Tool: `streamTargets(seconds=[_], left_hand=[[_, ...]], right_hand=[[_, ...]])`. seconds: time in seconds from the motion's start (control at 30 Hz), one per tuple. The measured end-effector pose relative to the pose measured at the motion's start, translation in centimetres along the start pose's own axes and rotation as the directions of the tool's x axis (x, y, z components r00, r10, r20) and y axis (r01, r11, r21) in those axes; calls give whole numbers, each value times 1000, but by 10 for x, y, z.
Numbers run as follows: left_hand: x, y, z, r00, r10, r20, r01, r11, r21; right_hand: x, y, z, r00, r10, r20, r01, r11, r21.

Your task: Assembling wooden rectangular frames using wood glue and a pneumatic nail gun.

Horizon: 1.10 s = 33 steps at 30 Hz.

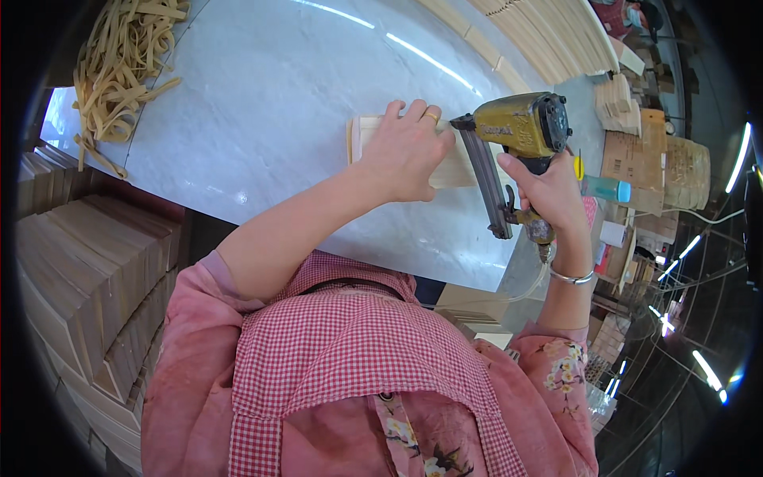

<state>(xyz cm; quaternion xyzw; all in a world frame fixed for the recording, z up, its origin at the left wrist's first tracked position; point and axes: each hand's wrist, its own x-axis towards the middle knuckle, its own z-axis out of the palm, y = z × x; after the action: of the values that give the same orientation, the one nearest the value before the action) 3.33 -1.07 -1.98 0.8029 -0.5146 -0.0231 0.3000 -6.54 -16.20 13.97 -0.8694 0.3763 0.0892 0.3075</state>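
Note:
My left hand [405,151] lies over a small, pale wooden piece [459,173], thumb at its near edge and fingers bent over its far edge. The piece looks like a shallow frame or panel; much of it is hidden beneath the hand. In my right hand [550,191] is a gold and black pneumatic staple gun [513,123], gripped by its handle. The gun's nose sits by the far right part of the wooden piece; whether they touch I cannot tell. From the handle's base an air hose [534,288] runs down toward the table's front edge.
A heap of tan flat bands [119,71] covers the far left of the glossy pale table [262,111]. Long stacks of wooden strips [548,40] line the back right. A teal bottle [608,188] and cardboard boxes [636,159] stand right. Stacked boards [103,270] fill the left side.

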Motion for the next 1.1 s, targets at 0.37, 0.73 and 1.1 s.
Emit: streamTargets(seconds=[0.37, 0.73, 1.1], left_hand=[[-2, -2, 0, 1000, 3, 0, -3, 1000, -10], [4, -3, -18, 996, -67, 52, 74, 987, -144], [-74, -108, -68, 708, -628, 322, 536, 182, -824]], right_hand=[[3, 1, 2, 1000, 29, 3, -29, 1000, 0], [-32, 64, -14, 936, 56, -348, -8, 990, 138], [-87, 374, -9, 863, -20, -504, -191, 912, -363]])
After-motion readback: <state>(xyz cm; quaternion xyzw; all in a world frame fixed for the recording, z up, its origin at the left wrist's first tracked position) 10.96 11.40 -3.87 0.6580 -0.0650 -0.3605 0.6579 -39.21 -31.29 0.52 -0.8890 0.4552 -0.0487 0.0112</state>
